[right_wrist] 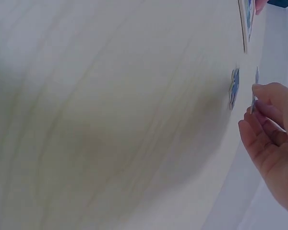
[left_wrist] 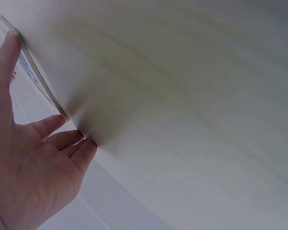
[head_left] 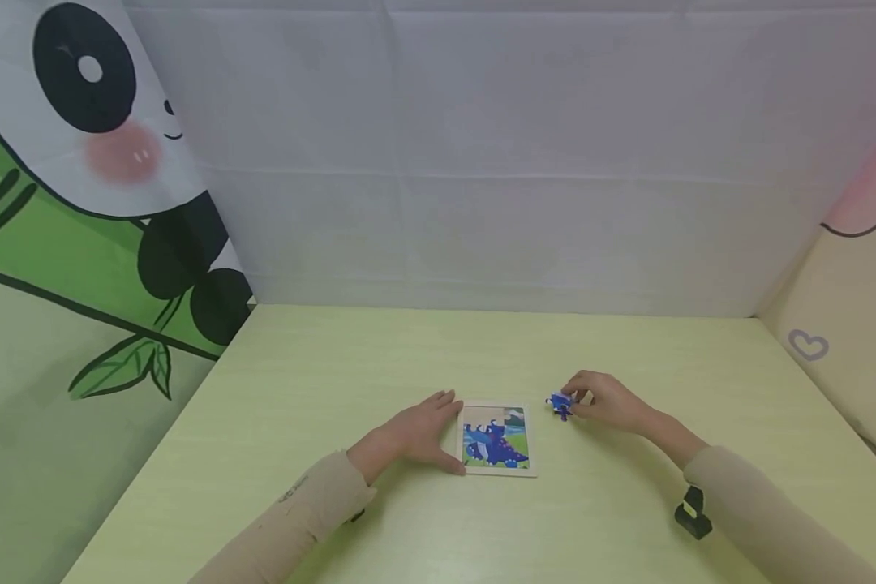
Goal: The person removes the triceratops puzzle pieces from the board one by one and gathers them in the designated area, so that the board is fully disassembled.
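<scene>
A square jigsaw puzzle tray (head_left: 500, 472) with a pale rim lies flat, showing a blue dinosaur picture. Bare wood shows in its upper left part. My left hand (head_left: 425, 434) rests along the tray's left side, thumb at the near corner and index finger at the far one, fingers fairly straight. To the right of the tray, my right hand (head_left: 607, 401) pinches a small puzzle piece (right_wrist: 257, 76) between thumb and fingers, raised over the table. Another blue puzzle piece (right_wrist: 234, 89) lies on the table just under it; the two overlap in the head view.
Everything sits on a pale yellow-green table (head_left: 380, 349). A white cloth wall (head_left: 511, 162) rises behind its far edge. Panels stand at both sides, the left one with a cartoon panda print (head_left: 117, 97). Each wrist wears a small black device.
</scene>
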`<state>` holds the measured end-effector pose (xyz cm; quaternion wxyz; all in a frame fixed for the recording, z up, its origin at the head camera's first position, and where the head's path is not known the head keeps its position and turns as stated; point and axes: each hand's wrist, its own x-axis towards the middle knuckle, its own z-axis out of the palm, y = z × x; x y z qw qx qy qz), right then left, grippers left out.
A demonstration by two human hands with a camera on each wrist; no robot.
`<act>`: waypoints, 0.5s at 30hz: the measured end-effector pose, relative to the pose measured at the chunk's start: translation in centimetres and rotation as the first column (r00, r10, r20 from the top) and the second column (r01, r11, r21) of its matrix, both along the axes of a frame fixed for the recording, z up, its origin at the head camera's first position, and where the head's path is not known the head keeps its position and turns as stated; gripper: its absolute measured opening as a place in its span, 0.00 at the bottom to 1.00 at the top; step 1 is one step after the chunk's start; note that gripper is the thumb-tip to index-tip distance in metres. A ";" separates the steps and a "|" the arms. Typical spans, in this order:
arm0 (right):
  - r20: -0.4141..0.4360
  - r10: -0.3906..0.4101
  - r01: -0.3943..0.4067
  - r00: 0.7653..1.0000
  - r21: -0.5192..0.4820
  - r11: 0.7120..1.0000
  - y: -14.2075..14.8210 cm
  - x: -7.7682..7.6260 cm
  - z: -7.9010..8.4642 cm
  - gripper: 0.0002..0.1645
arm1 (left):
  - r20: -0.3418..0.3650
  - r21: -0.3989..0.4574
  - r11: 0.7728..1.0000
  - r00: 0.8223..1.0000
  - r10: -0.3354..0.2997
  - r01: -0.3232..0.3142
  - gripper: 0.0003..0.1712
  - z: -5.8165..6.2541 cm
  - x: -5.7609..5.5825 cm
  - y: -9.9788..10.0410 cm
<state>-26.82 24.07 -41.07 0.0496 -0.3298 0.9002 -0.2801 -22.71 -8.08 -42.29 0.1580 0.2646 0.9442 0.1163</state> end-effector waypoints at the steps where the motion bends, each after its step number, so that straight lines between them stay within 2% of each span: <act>1: -0.006 -0.004 0.004 1.000 0.004 1.000 0.4 0.1 0.0 0.14 | 0.001 -0.001 1.000 1.000 0.000 0.000 0.59 0.0 0.0 0.0; 7: -0.042 -0.036 0.037 0.998 0.017 0.999 2.4 0.3 -0.4 0.12 | 0.003 -0.001 1.000 1.000 0.001 -0.001 0.59 0.1 0.1 -0.1; 15: -0.043 -0.064 0.065 0.997 0.013 0.998 3.9 0.0 -1.5 0.13 | 0.002 0.014 1.000 1.000 0.001 -0.001 0.59 0.0 0.1 -0.2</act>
